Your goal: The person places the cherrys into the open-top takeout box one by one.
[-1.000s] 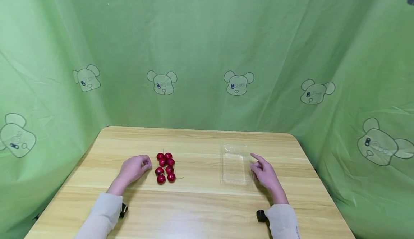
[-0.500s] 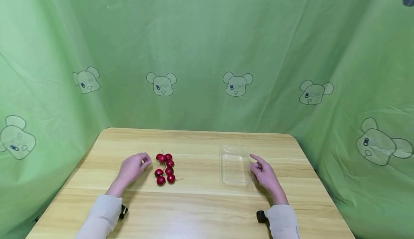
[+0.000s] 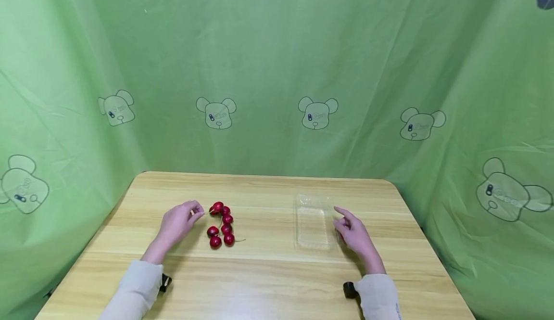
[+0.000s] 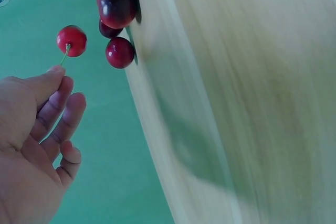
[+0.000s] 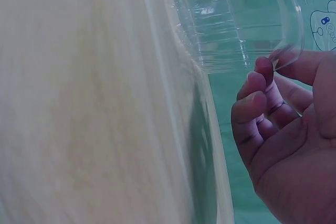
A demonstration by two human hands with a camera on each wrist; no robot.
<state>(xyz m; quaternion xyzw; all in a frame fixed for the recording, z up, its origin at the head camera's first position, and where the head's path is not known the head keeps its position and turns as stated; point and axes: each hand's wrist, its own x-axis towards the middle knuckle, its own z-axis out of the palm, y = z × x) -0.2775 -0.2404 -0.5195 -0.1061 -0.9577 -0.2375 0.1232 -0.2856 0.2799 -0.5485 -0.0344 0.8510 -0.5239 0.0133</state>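
My left hand (image 3: 178,223) pinches the thin green stem of a red cherry (image 4: 76,39) between thumb and fingertips. That cherry hangs raised beside the other cherries (image 4: 119,52), clear of them in the left wrist view. Several more dark red cherries (image 3: 227,229) lie in a loose cluster on the table, right of this hand. Over on the right side, my right hand (image 3: 356,233) holds the near right rim of a clear plastic box (image 5: 231,11) between thumb and fingers. The box stands on the table, and nothing shows inside it.
The light wooden table (image 3: 259,281) has rounded far corners. A green curtain (image 3: 268,60) printed with bear heads surrounds it at the back and sides. Bare wood lies between the cherries and the box. Dark wrist cameras (image 3: 349,289) sit at both cuffs.
My left hand has drawn one cherry by its stem up and away from the lower cherries, toward the far end of the cluster. The right hand and the box have stayed put.
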